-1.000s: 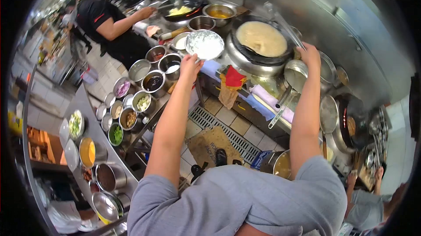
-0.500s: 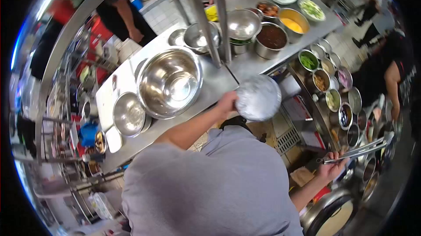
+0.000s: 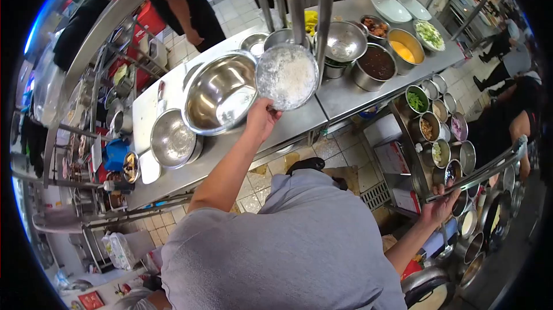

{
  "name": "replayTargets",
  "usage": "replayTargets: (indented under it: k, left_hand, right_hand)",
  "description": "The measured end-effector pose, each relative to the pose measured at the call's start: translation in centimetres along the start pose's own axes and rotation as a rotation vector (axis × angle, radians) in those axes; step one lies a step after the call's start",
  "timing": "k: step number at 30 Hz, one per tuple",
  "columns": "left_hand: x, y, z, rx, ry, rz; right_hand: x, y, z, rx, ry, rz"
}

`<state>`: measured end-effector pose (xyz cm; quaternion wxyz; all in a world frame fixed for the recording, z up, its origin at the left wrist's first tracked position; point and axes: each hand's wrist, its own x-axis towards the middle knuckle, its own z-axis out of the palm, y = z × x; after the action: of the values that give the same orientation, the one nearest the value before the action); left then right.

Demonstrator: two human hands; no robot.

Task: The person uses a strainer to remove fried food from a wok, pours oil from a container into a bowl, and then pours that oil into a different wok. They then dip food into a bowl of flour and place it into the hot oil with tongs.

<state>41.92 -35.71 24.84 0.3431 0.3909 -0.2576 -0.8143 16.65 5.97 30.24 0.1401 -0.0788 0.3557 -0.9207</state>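
Note:
My left hand [image 3: 263,120] grips the near rim of a round metal bowl [image 3: 287,77] dusted inside with white, flour-like powder. It is held up over the counter, overlapping the right edge of a large shiny mixing bowl [image 3: 214,98] in my view. To the left of that stands a smaller metal bowl [image 3: 173,140] with whitish residue inside. Out at the right, my right hand [image 3: 440,203] is closed round one end of long metal tongs [image 3: 489,166], which point away toward the far right, above several metal pots.
A pot of dark sauce [image 3: 375,67], a pot of yellow liquid [image 3: 406,50] and white dishes [image 3: 391,9] stand along the counter. Steel posts [image 3: 324,16] rise from it. Ingredient tins [image 3: 416,100] fill the right-hand station, where a person in black [image 3: 507,111] stands.
My left hand has swung the powdered bowl left and up, from over the floor gap to over the counter beside the big bowl. The right hand with the tongs has risen slightly.

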Motion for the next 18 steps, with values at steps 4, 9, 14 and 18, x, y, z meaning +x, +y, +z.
replayTargets:
  k: [4, 9, 14, 18]
  left_hand:
    - [-0.3, -0.2, 0.0, -0.097, -0.038, -0.068]
    - [2.4, 7.1, -2.3, -0.070, 0.010, 0.205]
    - [4.5, 12.1, 1.9, 0.231, 0.029, 0.395]
    - [0.3, 5.9, 6.4, 0.398, -0.312, -0.255]
  right_hand:
    - [-0.7, -0.1, -1.0, -0.031, 0.060, -0.017]
    - [-1.8, -0.4, -2.8, -0.044, 0.175, -0.069]
    - [-3.1, -0.3, -3.1, -0.074, 0.224, -0.066]
    - [-4.2, -0.6, -3.3, -0.057, 0.215, -0.086]
